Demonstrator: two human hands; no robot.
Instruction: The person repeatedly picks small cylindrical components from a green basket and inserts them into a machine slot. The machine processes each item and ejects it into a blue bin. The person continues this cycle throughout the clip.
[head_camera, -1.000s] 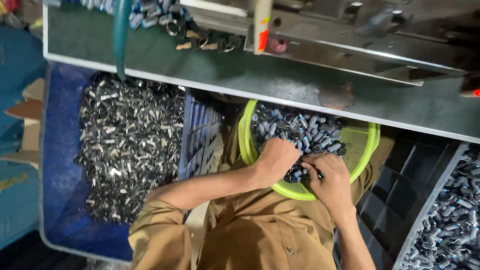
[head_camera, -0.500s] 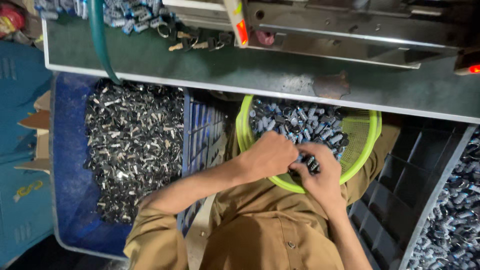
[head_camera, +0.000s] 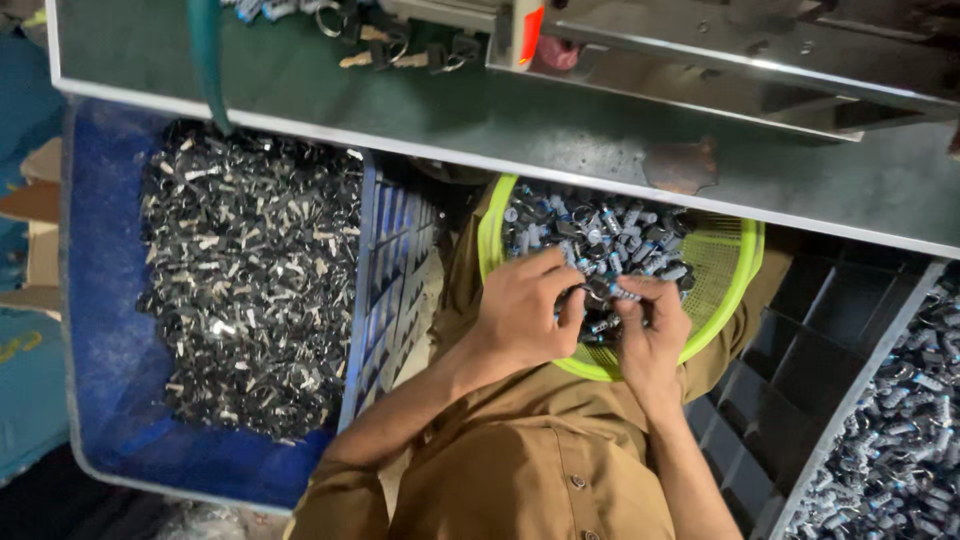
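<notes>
lime-green mesh basket (head_camera: 735, 265) w/ blue, black & silver small parts (head_camera: 610, 235), blue crate (head_camera: 100, 330) w/ black & silver metal pieces (head_camera: 250, 280), tan shirt (head_camera: 530, 460), dark grey-green tabletop (head_camera: 400, 100), dk grey crate (head_camera: 800, 370), teal hose (head_camera: 207, 60)

- Lime-green plastic basket (head_camera: 735, 285): round, with a mesh wall, resting on the person's lap just near the edge of the grey bench. Its far rim is tucked under that edge.
- Small metal parts (head_camera: 610, 235): short dark and silvery cylinders, some bluish, heaped loosely in the basket's left and far part, lying every way. A few sit pinched between fingertips at the heap's near edge.
</notes>
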